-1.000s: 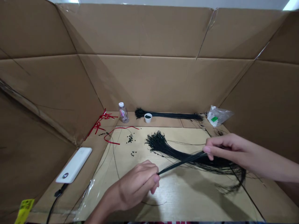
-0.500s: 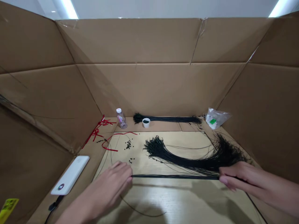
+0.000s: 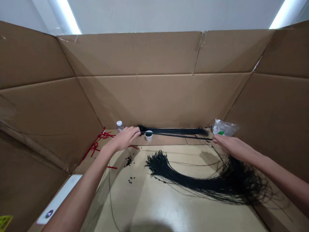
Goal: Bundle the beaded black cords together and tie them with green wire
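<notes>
Both arms reach to the back of the cardboard-walled table. My left hand (image 3: 126, 138) pinches one end of a thin straight bundle of black strings (image 3: 176, 135), and my right hand (image 3: 229, 145) pinches the other end. The bundle is stretched level just in front of a longer bunch of black strings (image 3: 173, 130) lying along the back wall. A small white cup (image 3: 148, 136) with dark beads stands just under the held bundle, near my left hand. A large loose curved heap of black strings (image 3: 205, 180) lies on the table below my right forearm.
A small clear bottle (image 3: 119, 125) stands behind my left hand. Red strings (image 3: 96, 145) lie at the left wall. Loose black beads (image 3: 129, 161) are scattered on the table. A clear plastic bag (image 3: 224, 127) sits at back right, a white power bank (image 3: 58, 199) at near left.
Both hands carried the stretched black bundle from the near middle of the table to the back, beside the bunch along the wall. The camera tilted upward.
</notes>
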Tool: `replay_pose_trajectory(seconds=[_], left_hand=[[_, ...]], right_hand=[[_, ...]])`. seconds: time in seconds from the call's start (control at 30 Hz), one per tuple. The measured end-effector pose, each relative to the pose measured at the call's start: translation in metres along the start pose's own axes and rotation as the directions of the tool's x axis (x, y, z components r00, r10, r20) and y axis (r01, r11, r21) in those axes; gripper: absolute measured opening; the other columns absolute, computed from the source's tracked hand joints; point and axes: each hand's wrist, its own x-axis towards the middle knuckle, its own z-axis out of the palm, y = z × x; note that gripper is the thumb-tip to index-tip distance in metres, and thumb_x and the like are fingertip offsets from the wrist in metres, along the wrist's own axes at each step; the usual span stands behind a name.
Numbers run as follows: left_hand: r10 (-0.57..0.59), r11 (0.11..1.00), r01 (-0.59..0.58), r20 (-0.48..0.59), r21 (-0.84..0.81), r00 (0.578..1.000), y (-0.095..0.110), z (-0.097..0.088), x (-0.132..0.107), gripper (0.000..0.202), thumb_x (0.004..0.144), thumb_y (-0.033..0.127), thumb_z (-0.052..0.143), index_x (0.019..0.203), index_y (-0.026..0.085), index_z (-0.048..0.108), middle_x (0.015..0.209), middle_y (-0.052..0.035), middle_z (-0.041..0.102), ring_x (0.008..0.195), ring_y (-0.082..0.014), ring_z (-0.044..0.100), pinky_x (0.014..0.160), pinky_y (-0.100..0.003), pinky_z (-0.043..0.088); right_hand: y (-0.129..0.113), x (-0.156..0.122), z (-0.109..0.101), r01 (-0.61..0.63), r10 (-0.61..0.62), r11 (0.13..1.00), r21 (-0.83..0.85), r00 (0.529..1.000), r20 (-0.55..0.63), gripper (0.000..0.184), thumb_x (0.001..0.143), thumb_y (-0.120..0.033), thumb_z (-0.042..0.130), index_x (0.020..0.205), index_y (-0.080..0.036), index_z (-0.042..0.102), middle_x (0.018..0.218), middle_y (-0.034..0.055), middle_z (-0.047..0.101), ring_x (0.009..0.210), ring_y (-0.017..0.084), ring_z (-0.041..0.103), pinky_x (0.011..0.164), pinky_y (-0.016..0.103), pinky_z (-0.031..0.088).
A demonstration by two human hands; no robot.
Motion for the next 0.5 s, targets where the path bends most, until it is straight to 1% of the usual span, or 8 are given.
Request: replay_pose_trajectory(seconds=[0.07,0.1,0.17,0.23,0.3,0.4,0.43,0.5], left_hand=[[0.015,0.997,-0.015,-0.004,0.08,1.0,-0.023,0.008,0.036,0.036,0.115,0.037,0.032,0.099,0.021,0.06,0.096,-0.0061,0.068,0.091,-0.0235,0.064,0.088,-0.039,0.049],[0.023,0.992,-0.022,-0.006,0.125,1.0,-0.033,0.013,0.052,0.034,0.115,0.037,0.036,0.101,0.019,0.062,0.099,-0.0068,0.069,0.094,-0.0239,0.065,0.091,-0.041,0.05],[0.044,0.977,-0.043,0.003,0.209,0.999,-0.05,0.026,0.078,0.027,0.11,0.04,0.052,0.109,0.016,0.067,0.108,-0.0077,0.071,0.101,-0.0242,0.067,0.096,-0.045,0.054],[0.069,0.959,-0.075,0.032,0.274,0.997,-0.065,0.042,0.097,0.03,0.105,0.041,0.065,0.119,0.015,0.069,0.118,-0.0087,0.071,0.106,-0.0244,0.069,0.097,-0.047,0.058],[0.093,0.942,-0.111,0.073,0.317,0.993,-0.078,0.06,0.11,0.033,0.103,0.04,0.069,0.126,0.016,0.068,0.125,-0.0098,0.071,0.109,-0.0246,0.071,0.096,-0.047,0.061],[0.111,0.924,-0.15,0.128,0.352,0.986,-0.098,0.084,0.122,0.034,0.104,0.037,0.069,0.13,0.016,0.067,0.128,-0.0105,0.071,0.109,-0.0247,0.072,0.094,-0.046,0.062],[0.114,0.92,-0.158,0.142,0.359,0.983,-0.104,0.091,0.124,0.034,0.104,0.037,0.069,0.13,0.016,0.067,0.128,-0.0106,0.07,0.109,-0.0247,0.072,0.094,-0.046,0.063],[0.117,0.914,-0.171,0.164,0.368,0.98,-0.113,0.103,0.127,0.034,0.104,0.037,0.068,0.131,0.017,0.067,0.13,-0.0108,0.07,0.11,-0.025,0.071,0.095,-0.047,0.062]], right_hand=[[0.018,0.037,0.014,0.073,-0.072,0.997,-0.039,0.997,0.013,0.037,0.111,-0.045,0.034,0.09,-0.028,0.059,0.089,0.006,0.073,0.08,0.027,0.069,0.072,0.034,0.053],[0.027,0.055,0.022,0.104,-0.103,0.993,-0.06,0.995,0.017,0.035,0.111,-0.042,0.034,0.09,-0.027,0.058,0.09,0.0071,0.072,0.081,0.027,0.069,0.074,0.035,0.052],[0.045,0.088,0.043,0.155,-0.154,0.982,-0.105,0.988,0.024,0.031,0.11,-0.035,0.036,0.091,-0.026,0.058,0.092,0.0092,0.071,0.084,0.028,0.069,0.078,0.037,0.052],[0.063,0.116,0.066,0.195,-0.193,0.97,-0.147,0.981,0.033,0.026,0.109,-0.028,0.039,0.092,-0.024,0.059,0.095,0.0111,0.07,0.089,0.028,0.07,0.083,0.039,0.053],[0.08,0.137,0.091,0.23,-0.225,0.957,-0.178,0.973,0.049,0.022,0.107,-0.022,0.043,0.095,-0.021,0.062,0.098,0.0111,0.071,0.093,0.028,0.071,0.087,0.04,0.054],[0.099,0.157,0.126,0.281,-0.269,0.939,-0.201,0.96,0.084,0.015,0.106,-0.018,0.05,0.102,-0.018,0.065,0.104,0.0087,0.073,0.096,0.025,0.072,0.091,0.042,0.056],[0.104,0.16,0.136,0.295,-0.28,0.934,-0.204,0.955,0.096,0.015,0.105,-0.015,0.051,0.104,-0.018,0.066,0.106,0.0091,0.074,0.099,0.025,0.072,0.092,0.042,0.057],[0.109,0.164,0.153,0.314,-0.296,0.926,-0.209,0.948,0.116,0.023,0.1,-0.007,0.05,0.108,-0.019,0.068,0.113,0.0122,0.076,0.104,0.027,0.073,0.094,0.043,0.057]])
